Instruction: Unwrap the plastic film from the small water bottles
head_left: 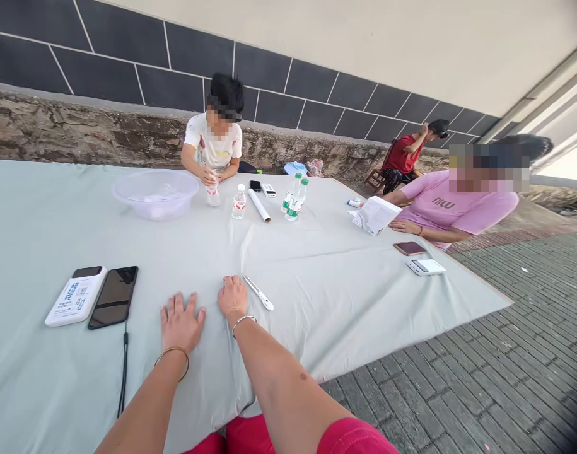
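My left hand [181, 321] lies palm down on the grey-green cloth, fingers spread, holding nothing. To its right, my right hand [232, 296] rests on the cloth with its fingers curled in, and I see nothing in it. A white utility knife [260, 294] lies close beside my right hand, apart from it. Left of my left hand are a black phone [114, 296] with a dark wrist strap [123, 372] and a white power bank [76, 296].
Across the table [345, 277], a person in a white shirt [215, 144] holds a bottle [213, 190] near a clear purple basin [156, 194]. Bottles [295, 200] and a white roll [260, 206] stand or lie mid-table. At right, a person in pink [451, 205] holds papers [376, 215].
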Demonstrator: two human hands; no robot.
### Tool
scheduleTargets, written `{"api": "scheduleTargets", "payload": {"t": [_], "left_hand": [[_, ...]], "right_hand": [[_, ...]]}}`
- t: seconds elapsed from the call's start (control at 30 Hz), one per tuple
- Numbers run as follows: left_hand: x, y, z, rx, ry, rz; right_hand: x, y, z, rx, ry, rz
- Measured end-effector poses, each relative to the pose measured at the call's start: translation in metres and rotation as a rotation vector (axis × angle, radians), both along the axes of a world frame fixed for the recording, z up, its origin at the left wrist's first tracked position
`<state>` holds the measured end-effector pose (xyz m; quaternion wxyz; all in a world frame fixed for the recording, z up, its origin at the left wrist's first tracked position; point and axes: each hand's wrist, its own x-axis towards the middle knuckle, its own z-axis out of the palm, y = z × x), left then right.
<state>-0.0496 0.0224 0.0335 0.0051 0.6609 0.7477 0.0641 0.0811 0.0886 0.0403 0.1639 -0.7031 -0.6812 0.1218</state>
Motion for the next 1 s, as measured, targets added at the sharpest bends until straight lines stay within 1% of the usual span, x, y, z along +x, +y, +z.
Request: {"api": "scheduleTargets", "payload": {"t": [0.17,0.33,0.43,0.57,0.7,0.8,0.9,1.0], "left_hand": [[0.000,-0.001,0.002,0.000,-0.017,-0.002],[0.000,-0.001,0.003,-0.002,0.016,-0.001],[0.000,0.000,0.004,-0.019,0.030,0.004],[0.001,0.001,0.005,-0.025,0.024,-0.002],[0.002,0.001,0.004,-0.043,0.009,-0.010],[0.003,0.002,0.003,-0.041,-0.015,-0.020],[0.003,0.002,0.002,-0.047,-0.064,-0.036],[0.002,0.002,0.000,-0.052,-0.101,-0.053]], "right_hand": [[0.000,-0.001,0.000,0.010,0.008,0.002],[0.000,0.001,-0.001,0.010,0.046,-0.026],[0.000,0.010,0.000,0.004,0.081,-0.068],[-0.004,0.032,0.003,0.005,0.142,-0.108],[-0.015,0.064,0.006,0.019,0.218,-0.126],[-0.024,0.099,0.009,0.041,0.278,-0.134],[-0.033,0.144,0.010,0.084,0.337,-0.140],[-0.042,0.197,0.008,0.119,0.389,-0.152]]}}
